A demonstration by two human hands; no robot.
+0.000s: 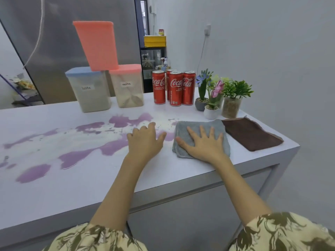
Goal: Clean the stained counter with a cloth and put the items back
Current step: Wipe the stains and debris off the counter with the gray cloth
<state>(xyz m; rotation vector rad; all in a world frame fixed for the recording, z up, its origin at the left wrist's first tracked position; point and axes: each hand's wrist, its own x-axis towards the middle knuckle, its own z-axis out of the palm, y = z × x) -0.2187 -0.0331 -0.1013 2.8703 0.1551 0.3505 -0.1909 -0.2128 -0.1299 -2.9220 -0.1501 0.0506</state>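
Four red cola cans point(175, 88) stand clustered at the far side of the white counter point(87, 180), with three storage containers point(89, 89) to their left, one of them stacked tilted on the other two, and about four small potted plants point(233, 98) to their right. Two cloths lie near the right end: a grey cloth point(197, 128) and a brown cloth point(252, 134) touching its right edge. Purple stains point(72, 156) spread across the counter's left and middle. The right hand point(204, 144) presses flat on the grey cloth, fingers spread. The left hand point(145, 140) rests on the counter just left of it, loosely relaxed, holding nothing.
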